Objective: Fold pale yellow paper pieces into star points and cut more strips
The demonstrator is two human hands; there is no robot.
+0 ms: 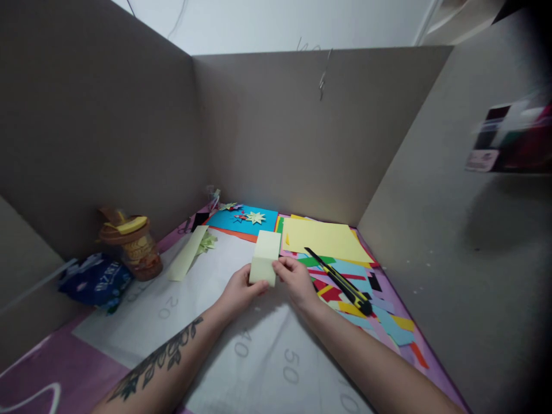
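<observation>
Between my two hands is a pale yellow-green strip of paper with a crease across it, its lower part tilted toward me. My left hand grips its lower left side, thumb on the front. At the right edge, near the crease, my right hand pinches the paper with fingers closed. Another pale strip lies to the left, beside some crumpled-looking green paper pieces. A black and yellow utility knife rests on the coloured scraps to the right of my right hand.
Coloured paper scraps cover the right side. Yellow sheets are stacked behind them. Paper stars lie on a blue sheet. A brown cup and a blue packet stand left. Grey panels enclose the table.
</observation>
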